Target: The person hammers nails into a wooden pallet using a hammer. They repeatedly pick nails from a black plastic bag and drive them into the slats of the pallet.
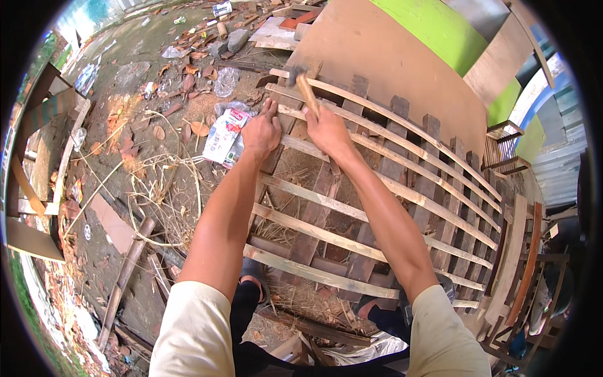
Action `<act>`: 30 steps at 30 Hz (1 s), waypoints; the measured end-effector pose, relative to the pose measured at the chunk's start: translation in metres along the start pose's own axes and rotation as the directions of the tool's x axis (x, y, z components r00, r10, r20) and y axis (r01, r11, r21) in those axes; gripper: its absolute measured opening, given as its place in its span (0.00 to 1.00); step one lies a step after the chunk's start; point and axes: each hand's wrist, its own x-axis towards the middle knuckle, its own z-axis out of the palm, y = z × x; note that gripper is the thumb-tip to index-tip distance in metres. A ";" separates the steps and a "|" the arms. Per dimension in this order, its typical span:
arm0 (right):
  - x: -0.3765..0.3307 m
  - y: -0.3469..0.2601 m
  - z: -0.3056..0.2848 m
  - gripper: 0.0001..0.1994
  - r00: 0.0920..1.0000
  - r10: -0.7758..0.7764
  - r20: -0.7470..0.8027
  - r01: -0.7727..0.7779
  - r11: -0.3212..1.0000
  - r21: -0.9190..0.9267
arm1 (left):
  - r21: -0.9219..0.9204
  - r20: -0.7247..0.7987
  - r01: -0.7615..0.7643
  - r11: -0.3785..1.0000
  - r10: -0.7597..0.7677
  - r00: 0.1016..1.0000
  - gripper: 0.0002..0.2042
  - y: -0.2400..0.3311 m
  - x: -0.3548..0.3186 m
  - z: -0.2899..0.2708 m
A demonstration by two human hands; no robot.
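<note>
My right hand (329, 131) is wrapped round the wooden handle of a hammer (308, 94). The dark hammer head is raised above the left ends of the upper slats and looks slightly smeared by motion. My left hand (262, 131) is at the end of a pale wooden slat (290, 112), its fingers bent together and pointing away from me. Whatever those fingertips may pinch is too small to make out. Several more pale slats lie spaced across dark wooden crosspieces (314, 217), forming a bed-like frame low to the ground.
A white-and-red printed sack (225, 135) lies beside my left hand. Tangled dry strips (164, 195) and loose boards (125, 283) litter the ground at left. A large brown panel (389, 69) stands beyond the slats. Wooden furniture parts (524, 264) are at right.
</note>
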 end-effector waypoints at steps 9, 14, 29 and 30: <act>-0.003 0.004 0.019 0.20 1.000 0.001 -0.012 -0.001 1.000 0.000 | -0.011 0.067 0.024 1.000 -0.023 0.998 0.25 0.015 0.001 -0.011; -0.004 0.025 0.028 0.20 0.998 0.055 0.028 -0.056 0.998 0.041 | -0.027 0.035 -0.003 1.000 0.004 0.999 0.25 0.020 0.000 0.001; -0.017 0.041 0.033 0.21 0.995 0.038 0.093 -0.028 0.994 -0.105 | 0.024 0.047 0.002 1.000 -0.003 0.999 0.24 0.023 -0.001 0.003; -0.026 0.025 0.021 0.21 0.979 0.104 0.175 -0.097 0.994 -0.047 | 0.041 0.046 0.003 0.999 -0.005 0.999 0.24 0.021 -0.002 0.001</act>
